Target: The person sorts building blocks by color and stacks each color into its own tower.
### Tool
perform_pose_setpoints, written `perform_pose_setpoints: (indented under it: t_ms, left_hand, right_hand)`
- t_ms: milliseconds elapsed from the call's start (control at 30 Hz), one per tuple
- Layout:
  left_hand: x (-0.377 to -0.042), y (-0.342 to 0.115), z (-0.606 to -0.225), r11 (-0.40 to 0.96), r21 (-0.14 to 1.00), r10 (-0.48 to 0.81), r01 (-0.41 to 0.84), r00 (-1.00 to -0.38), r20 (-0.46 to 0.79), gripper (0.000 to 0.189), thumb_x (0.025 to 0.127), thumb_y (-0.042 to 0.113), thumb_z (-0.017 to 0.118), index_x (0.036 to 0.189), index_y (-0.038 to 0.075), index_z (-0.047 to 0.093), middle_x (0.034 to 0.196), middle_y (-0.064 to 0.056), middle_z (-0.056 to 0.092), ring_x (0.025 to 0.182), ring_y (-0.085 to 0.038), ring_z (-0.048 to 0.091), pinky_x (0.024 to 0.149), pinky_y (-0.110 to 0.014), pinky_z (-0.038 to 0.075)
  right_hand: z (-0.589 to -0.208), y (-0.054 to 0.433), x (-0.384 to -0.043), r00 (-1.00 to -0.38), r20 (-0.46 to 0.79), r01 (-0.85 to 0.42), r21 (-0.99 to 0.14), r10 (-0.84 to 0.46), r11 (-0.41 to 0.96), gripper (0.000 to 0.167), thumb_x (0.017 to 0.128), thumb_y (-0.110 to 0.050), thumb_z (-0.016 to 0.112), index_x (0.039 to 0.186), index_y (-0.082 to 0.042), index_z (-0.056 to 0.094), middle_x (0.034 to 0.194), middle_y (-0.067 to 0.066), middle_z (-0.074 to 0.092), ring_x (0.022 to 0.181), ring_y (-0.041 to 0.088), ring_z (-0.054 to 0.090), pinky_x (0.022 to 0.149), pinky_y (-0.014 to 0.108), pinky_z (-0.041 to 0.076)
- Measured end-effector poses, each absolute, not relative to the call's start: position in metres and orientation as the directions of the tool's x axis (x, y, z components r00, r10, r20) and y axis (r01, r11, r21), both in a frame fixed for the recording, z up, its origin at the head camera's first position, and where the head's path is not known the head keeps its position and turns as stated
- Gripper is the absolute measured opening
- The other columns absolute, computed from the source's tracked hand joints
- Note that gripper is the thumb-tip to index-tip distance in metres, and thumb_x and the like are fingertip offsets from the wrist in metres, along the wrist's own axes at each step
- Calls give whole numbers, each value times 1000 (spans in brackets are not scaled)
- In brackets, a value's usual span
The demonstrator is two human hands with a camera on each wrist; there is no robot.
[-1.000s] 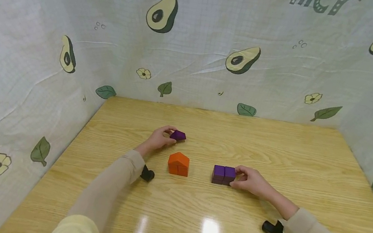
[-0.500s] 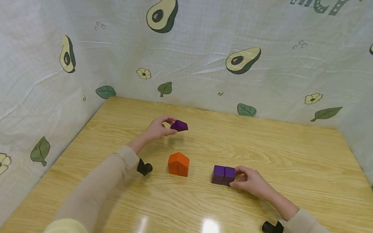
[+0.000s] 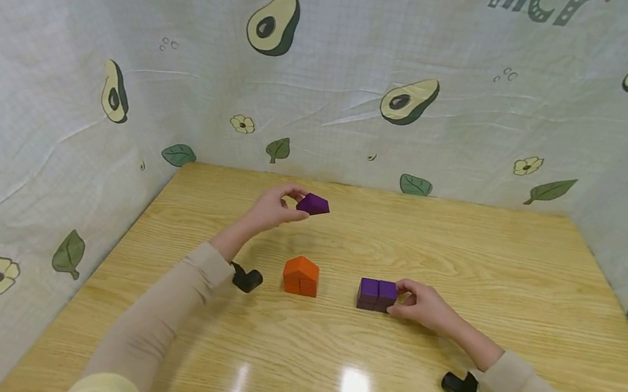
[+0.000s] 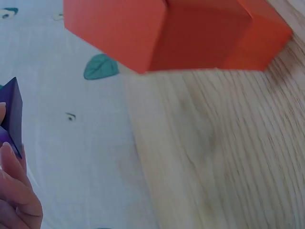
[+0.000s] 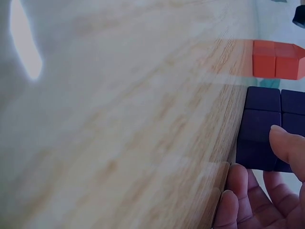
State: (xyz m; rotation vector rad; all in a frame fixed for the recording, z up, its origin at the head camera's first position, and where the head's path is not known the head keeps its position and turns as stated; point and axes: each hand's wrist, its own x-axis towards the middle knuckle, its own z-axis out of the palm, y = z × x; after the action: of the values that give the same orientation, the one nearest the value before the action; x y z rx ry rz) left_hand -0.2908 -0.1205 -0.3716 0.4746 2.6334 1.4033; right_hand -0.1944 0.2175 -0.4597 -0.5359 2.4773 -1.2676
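In the head view my left hand (image 3: 277,207) pinches a purple triangular-looking block (image 3: 315,205) between thumb and fingers, raised above the table behind an orange block house. That block (image 4: 16,112) appears at the left edge of the left wrist view, partly covered by the fingers. My right hand (image 3: 423,305) grips the right side of a purple block stack (image 3: 376,295) standing on the table. In the right wrist view, the thumb lies on a face of the purple stack (image 5: 259,133), which shows several blocks side by side and one above another.
The orange block house (image 3: 300,276), with a peaked top, stands left of the purple stack on the wooden table (image 3: 468,251). An avocado-print cloth (image 3: 333,87) hangs behind and at the sides. Black wrist devices (image 3: 460,386) sit at both cuffs.
My left hand has lifted the purple triangular block up and away from the table, then moved slightly right. The right hand and the standing blocks have stayed in place.
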Motion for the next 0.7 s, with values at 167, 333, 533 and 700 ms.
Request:
perform_pose_setpoints:
  t_ms: [167,333,533,700]
  left_hand:
    - [-279,-107,-366,513,826,344,233,-938,51,42,79,17,72,118,10,58,106,-10,59,57,-16,41,51,-24,38]
    - [-264,-91,-364,486,843,327,232,-942,71,41,78,17,72,117,11,59,105,-9,59,56,-16,41,50,-24,38]
    - [-247,-70,-366,473,842,332,259,-938,102,40,77,18,73,115,12,60,102,-7,60,56,-15,40,51,-23,37]
    - [-237,-57,-371,466,848,367,254,-927,76,40,78,18,73,115,14,60,101,-5,60,54,-14,40,48,-22,35]
  right_hand:
    - [-460,219,-195,-878,-99,-198,-815,-468,545,43,79,-20,72,110,4,54,92,11,62,73,14,59,60,25,47]
    - [-461,219,-195,-882,-87,-208,-810,-463,548,43,78,-20,72,109,5,55,96,13,62,74,12,59,62,24,47]
    - [-462,219,-195,-888,-76,-211,-809,-453,549,41,77,-19,73,107,4,55,97,13,62,73,11,58,62,24,47]
    - [-462,219,-195,-888,-84,-200,-814,-452,545,41,77,-18,73,107,3,55,96,11,62,73,13,58,61,24,47]
